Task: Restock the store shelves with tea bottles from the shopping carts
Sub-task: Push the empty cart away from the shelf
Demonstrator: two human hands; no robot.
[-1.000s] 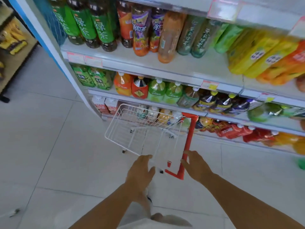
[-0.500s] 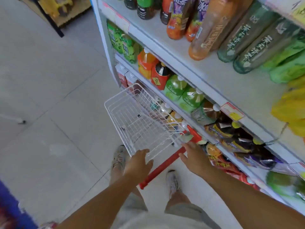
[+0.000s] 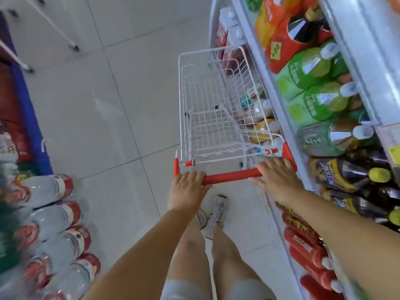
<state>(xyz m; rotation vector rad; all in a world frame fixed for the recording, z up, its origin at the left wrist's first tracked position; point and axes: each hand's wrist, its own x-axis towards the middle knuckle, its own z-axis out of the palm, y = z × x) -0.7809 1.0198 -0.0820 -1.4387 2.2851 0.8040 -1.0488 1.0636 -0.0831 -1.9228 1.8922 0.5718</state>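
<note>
Both hands clasp the red plastic handle bar (image 3: pixel 229 177) of the small white wire shopping cart (image 3: pixel 207 100). The left hand (image 3: pixel 188 189) is wrapped round its left end and the right hand (image 3: pixel 276 178) has its fingers over the right end, a grip suited to steering along the white store shelves (image 3: pixel 350 53). The cart ahead of the hands looks empty. Green-labelled tea bottles (image 3: pixel 311 68) lie shelved just beyond and right of the right hand.

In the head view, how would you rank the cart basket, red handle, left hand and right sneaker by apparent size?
1. cart basket
2. red handle
3. left hand and right sneaker: look alike; the right sneaker is farther off, so unranked.
</note>
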